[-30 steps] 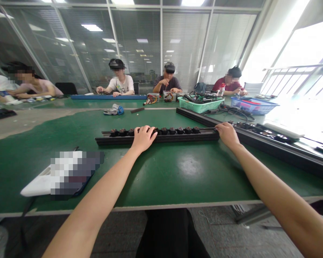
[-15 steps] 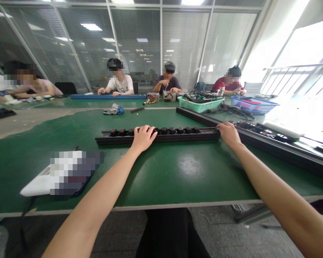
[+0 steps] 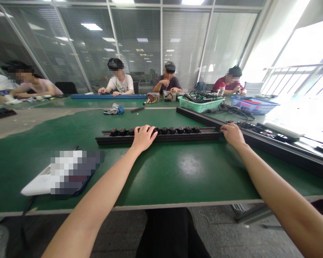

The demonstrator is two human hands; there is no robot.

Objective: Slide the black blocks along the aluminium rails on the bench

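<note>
A long black bar [image 3: 183, 138] with a row of round black parts [image 3: 172, 130] along its top lies on the green table in front of me. My left hand [image 3: 144, 138] is wrapped over its middle, fingers bent across the round parts and covering some of them. At the right end of the bar is my right hand [image 3: 233, 134], its thumb and fingertips pinched together. Whatever sits between those fingertips is too small to make out.
A longer black rail [image 3: 274, 149] runs diagonally on the right. Behind it stand a green basket [image 3: 201, 106] of cables and a blue basket [image 3: 258, 107]. A white device [image 3: 36, 182] lies at front left. Several people sit across the table [image 3: 70, 125].
My right hand has shifted slightly to the right, away from the end of the bar. My left hand and the bar have stayed in place.
</note>
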